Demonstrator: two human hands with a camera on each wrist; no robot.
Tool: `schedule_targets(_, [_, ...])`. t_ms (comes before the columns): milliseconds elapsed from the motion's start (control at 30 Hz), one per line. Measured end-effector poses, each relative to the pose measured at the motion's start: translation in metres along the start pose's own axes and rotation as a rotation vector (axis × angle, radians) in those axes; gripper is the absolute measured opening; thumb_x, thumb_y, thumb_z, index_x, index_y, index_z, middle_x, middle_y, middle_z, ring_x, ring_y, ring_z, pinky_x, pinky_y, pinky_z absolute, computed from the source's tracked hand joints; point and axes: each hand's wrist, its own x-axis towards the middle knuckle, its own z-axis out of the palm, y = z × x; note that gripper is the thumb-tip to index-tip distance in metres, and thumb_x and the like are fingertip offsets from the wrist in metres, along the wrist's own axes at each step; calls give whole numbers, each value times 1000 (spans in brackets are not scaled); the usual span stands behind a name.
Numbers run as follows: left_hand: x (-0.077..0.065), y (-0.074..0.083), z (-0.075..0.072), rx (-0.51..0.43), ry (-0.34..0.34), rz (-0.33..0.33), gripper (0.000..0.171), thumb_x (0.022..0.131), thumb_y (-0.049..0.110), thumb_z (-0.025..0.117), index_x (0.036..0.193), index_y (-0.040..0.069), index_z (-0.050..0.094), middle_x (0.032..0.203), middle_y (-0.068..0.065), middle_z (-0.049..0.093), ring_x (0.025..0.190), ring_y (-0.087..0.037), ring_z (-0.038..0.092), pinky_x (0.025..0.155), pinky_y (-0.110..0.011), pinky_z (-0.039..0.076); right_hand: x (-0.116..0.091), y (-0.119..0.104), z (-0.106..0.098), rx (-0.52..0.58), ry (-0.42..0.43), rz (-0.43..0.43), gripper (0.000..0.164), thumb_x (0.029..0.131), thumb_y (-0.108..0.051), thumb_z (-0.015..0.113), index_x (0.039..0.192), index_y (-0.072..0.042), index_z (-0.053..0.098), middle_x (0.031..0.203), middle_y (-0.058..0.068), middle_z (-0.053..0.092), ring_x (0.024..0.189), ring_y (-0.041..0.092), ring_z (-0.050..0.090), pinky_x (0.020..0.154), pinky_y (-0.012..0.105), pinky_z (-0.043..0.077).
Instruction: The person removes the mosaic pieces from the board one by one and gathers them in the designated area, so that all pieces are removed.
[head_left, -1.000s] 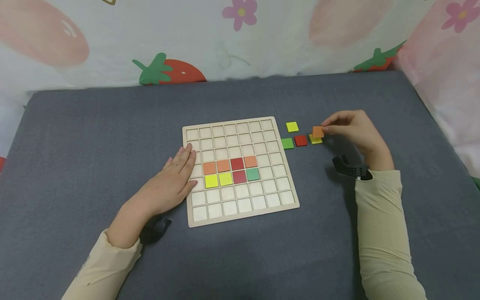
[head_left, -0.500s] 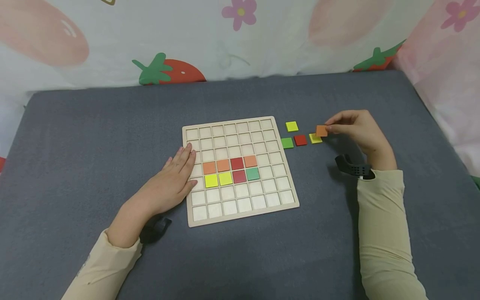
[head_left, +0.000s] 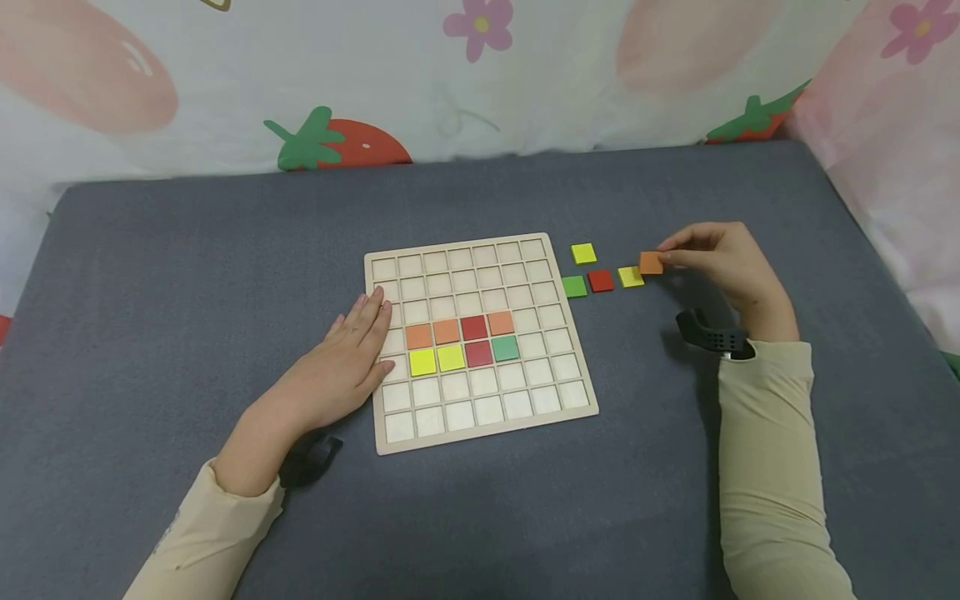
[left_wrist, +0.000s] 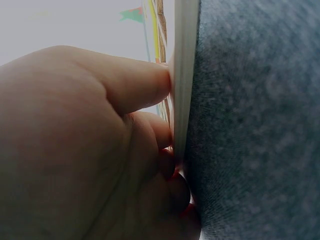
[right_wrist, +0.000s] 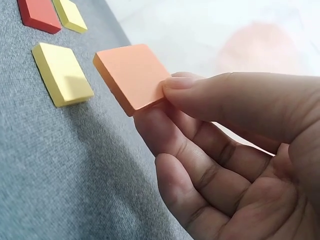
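Between thumb and fingertips my right hand (head_left: 727,262) pinches a square orange tile (right_wrist: 132,75), held just above the table. Close to its left lies a yellow tile (head_left: 631,277), followed by a red tile (head_left: 601,281) and a green tile (head_left: 574,287) beside the board. Another yellow tile (head_left: 583,253) sits a little farther back. My left hand (head_left: 333,367) rests with extended fingers on the left edge of the wooden grid board (head_left: 487,427). Two rows of coloured tiles fill part of the grid: orange and red above, yellow, red and green (head_left: 506,347) below.
A dark grey cloth covers the table (head_left: 187,267). Behind it hangs a pale curtain (head_left: 555,75) with strawberry and flower prints. A black strap piece (head_left: 708,333) juts out below my right wrist.
My right hand has drifted slightly to the right with the orange tile, uncovering more of the yellow tile beneath. The left hand and the board have stayed still.
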Motion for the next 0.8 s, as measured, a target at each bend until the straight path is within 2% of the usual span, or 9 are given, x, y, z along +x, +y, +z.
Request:
schedule_targets(600, [0,0,0,4,4,-4,66,101,26,41,149,-5,8,157,-17,-5,143,-32,-2,112,-53,12,1,10,-7,-12,15,43,11,87,-7,68,95,0,73,79,-3,70,76,11,63,69,22,50])
schedule_targets(800, [-1,1,-1,-5,3,-1,66,101,25,41,149,-5,8,157,-17,-5,143,-32,-2,112,-52,11,0,10,-7,-23,9,54,13,87,-5,67,96,2,72,78,-9,69,76,8,63,67,21,50])
